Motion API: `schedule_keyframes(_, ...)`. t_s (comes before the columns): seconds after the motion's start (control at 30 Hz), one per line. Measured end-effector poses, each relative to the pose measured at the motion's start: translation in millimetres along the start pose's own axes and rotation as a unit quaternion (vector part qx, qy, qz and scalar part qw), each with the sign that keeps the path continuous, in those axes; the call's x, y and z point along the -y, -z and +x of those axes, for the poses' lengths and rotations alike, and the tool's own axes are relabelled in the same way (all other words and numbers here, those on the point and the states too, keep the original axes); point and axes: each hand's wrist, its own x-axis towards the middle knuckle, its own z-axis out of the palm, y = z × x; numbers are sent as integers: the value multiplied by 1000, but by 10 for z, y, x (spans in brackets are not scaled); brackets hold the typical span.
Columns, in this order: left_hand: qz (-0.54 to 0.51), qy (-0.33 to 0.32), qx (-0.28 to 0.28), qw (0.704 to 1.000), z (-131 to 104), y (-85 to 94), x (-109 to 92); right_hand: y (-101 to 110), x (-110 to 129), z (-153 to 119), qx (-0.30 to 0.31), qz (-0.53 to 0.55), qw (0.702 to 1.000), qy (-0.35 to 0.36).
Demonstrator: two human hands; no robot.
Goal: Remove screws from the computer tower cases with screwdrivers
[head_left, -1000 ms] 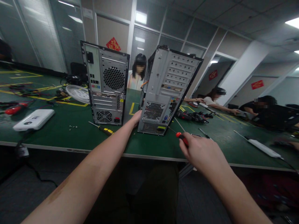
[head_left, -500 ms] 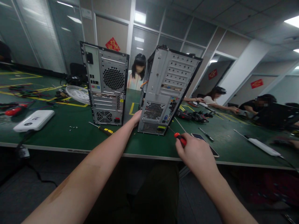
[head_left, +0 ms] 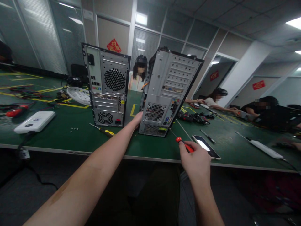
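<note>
Two computer cases stand upright with their rear panels facing me. My left hand [head_left: 139, 118] reaches into the left side of the right-hand computer case [head_left: 162, 84], its fingers hidden behind the metal edge. My right hand [head_left: 195, 158] is closed around the red and black handle of a screwdriver [head_left: 185, 146]. The shaft slants up and left, and its tip is at the lower right corner of that case's rear panel. The other computer case [head_left: 107, 86] is to the left, with a yellow and black screwdriver [head_left: 106, 131] lying in front of it.
A white power bank [head_left: 35, 122] with a cable and several loose screws [head_left: 74, 128] lie on the left of the green table [head_left: 150, 152]. A phone [head_left: 205, 146], a pen [head_left: 208, 136] and a white corded tool [head_left: 265, 148] lie on the right. Co-workers sit beyond.
My right hand has turned about the screwdriver handle and shifted slightly lower, while the tip has stayed by the case corner. The phone screen has lit up. My left arm is nearly unmoved.
</note>
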Motion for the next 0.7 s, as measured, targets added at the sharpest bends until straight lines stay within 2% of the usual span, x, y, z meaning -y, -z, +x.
schedule_keyframes(0.17, -4, -9, 7, 1000, -5, 12, 23, -46, -52, 10, -15, 59, 997, -37)
schedule_keyframes(0.27, -3, -10, 15, 1000, 13, 22, 47, -64, -132, 1, -11, 69, 997, -12)
schedule_keyframes(0.37, -2, -12, 21, 1000, 28, 36, 68, -49, -212, -20, 0, 49, 997, 60)
schedule_keyframes(0.47, 1, -11, 25, 1000, 30, 46, 77, 3, -238, -45, -13, -6, 983, 182)
schedule_keyframes(0.53, 4, -9, 26, 1000, 26, 48, 76, 51, -219, -56, -23, -74, 964, 253)
schedule_keyframes(0.7, 10, 0, 29, 1000, 31, 42, 74, 173, -122, -25, -15, -262, 900, 348)
